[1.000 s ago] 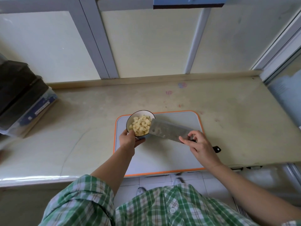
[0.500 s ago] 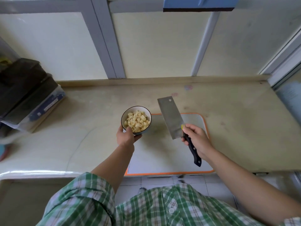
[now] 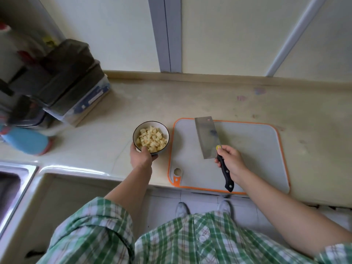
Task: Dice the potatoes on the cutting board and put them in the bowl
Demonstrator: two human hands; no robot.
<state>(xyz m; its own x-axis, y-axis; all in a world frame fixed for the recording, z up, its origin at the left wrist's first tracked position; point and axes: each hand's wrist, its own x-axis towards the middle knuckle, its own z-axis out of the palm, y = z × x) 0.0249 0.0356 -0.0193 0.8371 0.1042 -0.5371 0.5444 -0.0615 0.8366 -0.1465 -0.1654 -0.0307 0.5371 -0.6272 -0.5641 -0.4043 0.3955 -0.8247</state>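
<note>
A small dark-rimmed bowl [image 3: 164,130] filled with diced potato [image 3: 151,139] sits on the counter just left of the cutting board. My left hand [image 3: 141,156] grips the bowl's near rim, thumb hooked over the edge. The grey cutting board [image 3: 253,149] with an orange border lies bare of potato. My right hand [image 3: 229,162] holds the black handle of a cleaver [image 3: 206,138], whose broad blade points away from me over the board's left part.
Stacked dark containers [image 3: 62,77] and a blue object [image 3: 26,141] crowd the counter's left. A steel sink [image 3: 11,187] lies at the lower left. The beige counter [image 3: 209,98] runs back to a wall ledge. My shoes show on the floor below.
The bowl has moved left off the board onto the counter in my left hand. The cleaver left the bowl's rim and now points away over the board, my right hand on its handle.
</note>
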